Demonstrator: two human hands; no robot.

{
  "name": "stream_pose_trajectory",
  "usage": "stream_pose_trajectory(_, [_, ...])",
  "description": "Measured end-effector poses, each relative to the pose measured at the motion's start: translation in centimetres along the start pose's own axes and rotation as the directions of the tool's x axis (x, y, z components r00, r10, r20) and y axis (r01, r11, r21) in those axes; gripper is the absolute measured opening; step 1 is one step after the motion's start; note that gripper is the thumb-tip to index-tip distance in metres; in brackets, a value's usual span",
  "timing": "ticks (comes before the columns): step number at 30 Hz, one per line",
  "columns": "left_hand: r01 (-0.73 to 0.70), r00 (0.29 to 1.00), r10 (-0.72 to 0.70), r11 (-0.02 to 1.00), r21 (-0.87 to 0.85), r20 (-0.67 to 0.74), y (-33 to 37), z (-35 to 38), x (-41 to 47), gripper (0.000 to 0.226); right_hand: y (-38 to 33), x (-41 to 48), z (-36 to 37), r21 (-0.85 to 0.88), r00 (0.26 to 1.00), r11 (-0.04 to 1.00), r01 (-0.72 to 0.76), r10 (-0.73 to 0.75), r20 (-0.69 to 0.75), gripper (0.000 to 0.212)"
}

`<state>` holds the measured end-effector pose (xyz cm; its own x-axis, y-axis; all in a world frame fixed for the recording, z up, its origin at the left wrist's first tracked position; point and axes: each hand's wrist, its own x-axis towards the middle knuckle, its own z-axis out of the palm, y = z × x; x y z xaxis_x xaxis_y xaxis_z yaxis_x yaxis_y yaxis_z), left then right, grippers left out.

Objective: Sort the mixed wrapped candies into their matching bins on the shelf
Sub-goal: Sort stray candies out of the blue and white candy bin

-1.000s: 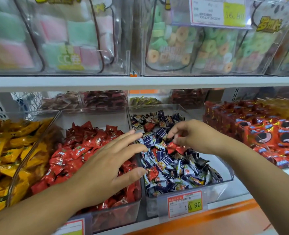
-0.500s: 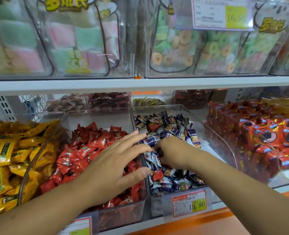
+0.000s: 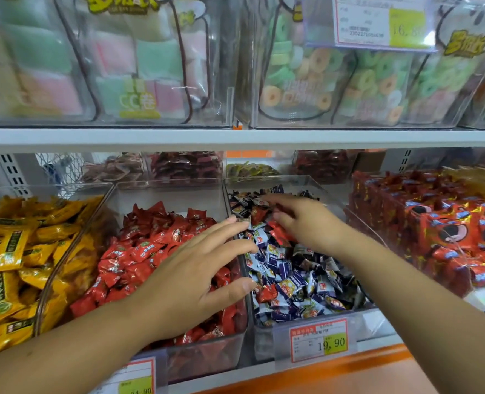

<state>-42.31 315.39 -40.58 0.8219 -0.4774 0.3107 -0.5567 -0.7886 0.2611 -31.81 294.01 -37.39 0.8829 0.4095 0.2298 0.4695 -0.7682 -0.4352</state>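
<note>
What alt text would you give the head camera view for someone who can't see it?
Two bare hands sort candy on a shop shelf: the right hand reaches into the bin of blue-and-white candies, where stray red candies lie mixed in, while the left hand is spread open over the red candy bin beside it. Yellow packets sit further left.

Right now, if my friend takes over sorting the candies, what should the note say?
Left hand: open, fingers spread above the red bin, holding nothing.
Right hand: reaching far back in the blue bin; too blurred to tell if it pinches anything.
Done: the red bin looks all red.
Left: red strays lie among the blue candies, front and middle; move them to the red bin.
</note>
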Motion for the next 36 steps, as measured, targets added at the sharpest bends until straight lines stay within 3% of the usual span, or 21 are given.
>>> stream_pose_trajectory(3, [-0.003, 1.0, 0.003, 1.0, -0.002, -0.01, 0.0, 0.0, 0.1, 0.062, -0.3, 1.5, 2.5, -0.119, 0.995, 0.99, 0.076, -0.068, 0.075, 0.047])
stream_pose_trajectory(6, [-0.009, 1.0, 0.009, 1.0, -0.011, -0.025, 0.0, 0.0, 0.1, 0.062, -0.3, 2.0, 2.9, -0.163, 0.998, 0.985, 0.056, -0.05, 0.041, 0.03])
stream_pose_trajectory(11, [-0.015, 0.999, 0.014, 1.0, -0.018, -0.03, -0.1, 0.0, 0.0, 0.06, 0.7, -0.2, -0.7, 0.106, 0.999, 0.993, -0.045, 0.046, -0.014, 0.007])
stream_pose_trajectory(18, [0.035, 0.991, -0.027, 0.998, 0.058, -0.128, 2.1, -0.6, 1.3, 0.041, 1.9, -2.5, -2.1, 0.294, 0.991, 0.949, -0.112, 0.086, 0.101, 0.008])
stream_pose_trajectory(21, [0.03, 0.999, -0.025, 0.988, 0.152, -0.04, 4.2, -0.6, 2.4, 0.03, 2.4, -2.8, -2.2, 0.222, 0.975, 0.964, -0.148, 0.104, 0.196, 0.011])
stream_pose_trajectory(26, [0.144, 0.957, -0.225, 0.917, 0.373, 0.185, 5.9, -0.6, 4.1, 0.041, 2.5, -3.1, -2.2, 0.151, 0.972, 0.982, -0.111, 0.076, 0.221, 0.015])
stream_pose_trajectory(30, [0.161, 0.922, -0.311, 0.851, 0.5, 0.233, 6.4, -0.2, 5.5, 0.042, 1.3, -3.2, -0.1, -0.049, 0.928, 0.999, 0.015, 0.004, 0.373, 0.054])
stream_pose_trajectory(32, [0.15, 0.901, -0.343, 0.821, 0.551, 0.266, 6.5, 0.0, 6.0, 0.046, 0.9, -3.0, 1.0, -0.085, 0.926, 0.994, 0.065, -0.028, 0.377, 0.052])
stream_pose_trajectory(36, [0.149, 0.868, -0.374, 0.824, 0.547, 0.327, 6.7, -0.2, 6.7, 0.052, 1.2, -3.1, 1.3, -0.069, 0.945, 0.994, 0.09, -0.063, 0.32, 0.027])
